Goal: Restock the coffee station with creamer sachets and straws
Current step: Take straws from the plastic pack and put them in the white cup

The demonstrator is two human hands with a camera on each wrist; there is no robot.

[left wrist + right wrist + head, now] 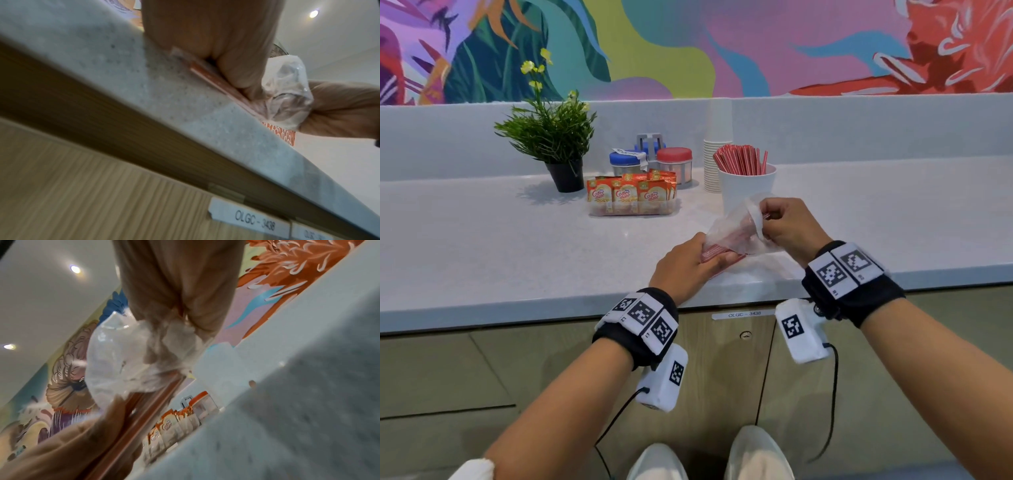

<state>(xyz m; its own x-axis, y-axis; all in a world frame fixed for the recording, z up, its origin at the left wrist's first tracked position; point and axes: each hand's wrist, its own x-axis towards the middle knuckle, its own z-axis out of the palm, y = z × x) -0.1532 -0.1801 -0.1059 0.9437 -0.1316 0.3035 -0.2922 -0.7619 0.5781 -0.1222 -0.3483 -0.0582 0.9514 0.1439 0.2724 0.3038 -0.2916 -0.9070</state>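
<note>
A clear plastic bag (736, 229) of red straws (717, 255) lies near the counter's front edge. My left hand (688, 265) grips the straws' near end, pressing it to the counter; the same straws (218, 81) show under that hand in the left wrist view. My right hand (787, 226) pinches the bag's open top; the crumpled bag (123, 356) hangs from its fingers in the right wrist view. Behind stands a white cup (746, 188) filled with red straws (739, 159). A clear tray of orange creamer sachets (631, 197) sits to the left.
A potted plant (551, 137) stands at the back left. Blue-lidded (627, 162) and red-lidded (674, 162) jars sit behind the sachets. A stack of paper cups (714, 161) stands beside the white cup. Cabinet doors (722, 359) lie below the counter edge (551, 308).
</note>
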